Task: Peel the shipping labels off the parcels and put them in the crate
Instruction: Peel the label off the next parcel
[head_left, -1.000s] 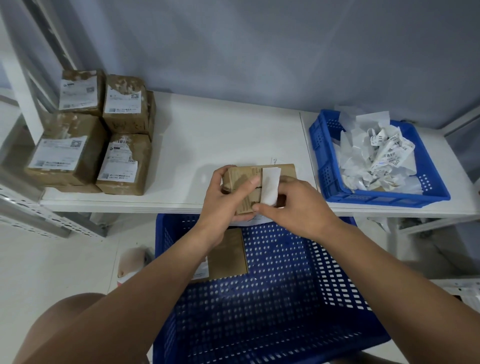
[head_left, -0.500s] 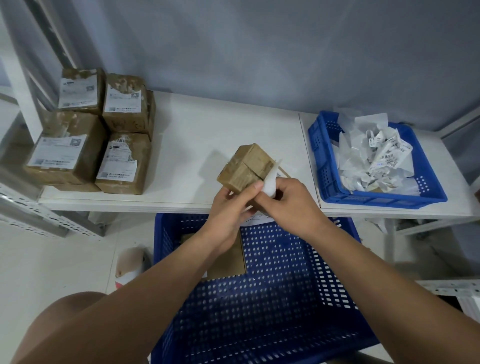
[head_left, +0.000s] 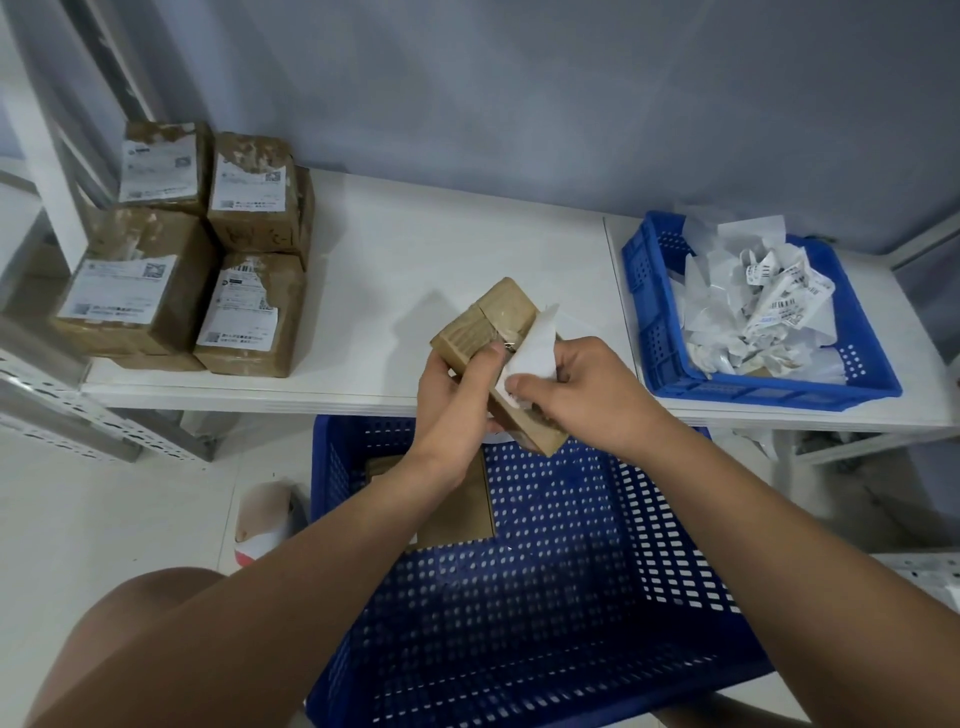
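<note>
Two hands work one parcel (head_left: 491, 319), tilted over the table (head_left: 415, 244) edge; left hand (head_left: 457, 397) curls round its near side; right hand (head_left: 579, 389) pinches the half-lifted white label (head_left: 535, 351) between thumb and fingers; small crate (head_left: 769, 392) at right holds loose labels (head_left: 779, 304); four labelled parcels (head_left: 156, 296) sit far left

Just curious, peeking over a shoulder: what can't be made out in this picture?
Head view:
Print on the peeling label: only a blank side faces the camera.
Text on the stacked parcels: too small.
The flat parcel in the big crate: partly behind the left forearm.
The held parcel: middle covered by the left hand and right hand.
</note>
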